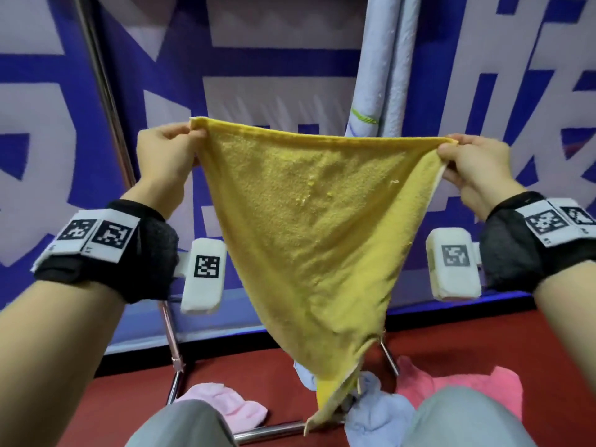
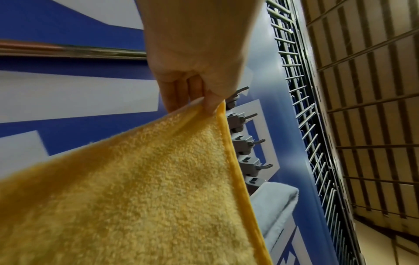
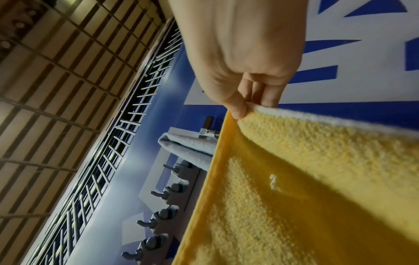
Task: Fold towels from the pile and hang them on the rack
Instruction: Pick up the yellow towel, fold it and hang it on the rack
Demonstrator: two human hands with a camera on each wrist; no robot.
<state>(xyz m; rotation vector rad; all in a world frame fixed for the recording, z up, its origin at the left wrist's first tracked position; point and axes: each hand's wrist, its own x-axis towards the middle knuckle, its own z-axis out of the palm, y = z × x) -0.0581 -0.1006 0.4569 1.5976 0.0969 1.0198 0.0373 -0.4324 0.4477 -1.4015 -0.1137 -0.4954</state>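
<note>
A yellow towel (image 1: 309, 221) hangs in the air as a downward-pointing triangle, its top edge stretched level between my hands. My left hand (image 1: 190, 134) pinches the left corner; the wrist view shows the thumb and fingers of that left hand (image 2: 209, 105) closed on the towel (image 2: 145, 188) hem. My right hand (image 1: 450, 146) pinches the right corner, thumb over fingers of the right hand (image 3: 246, 109) on the towel (image 3: 317, 179) edge. Behind the towel stands the metal rack (image 1: 106, 91), with a light blue towel (image 1: 380, 69) hung on it at the upper right.
On the red floor lie a pale pink towel (image 1: 225, 404), a light blue towel (image 1: 377, 411) and a brighter pink towel (image 1: 451, 388). My knees (image 1: 464, 417) fill the bottom edge. A blue and white banner (image 1: 290, 53) backs the rack. Grey hooks (image 3: 167, 195) line the wall.
</note>
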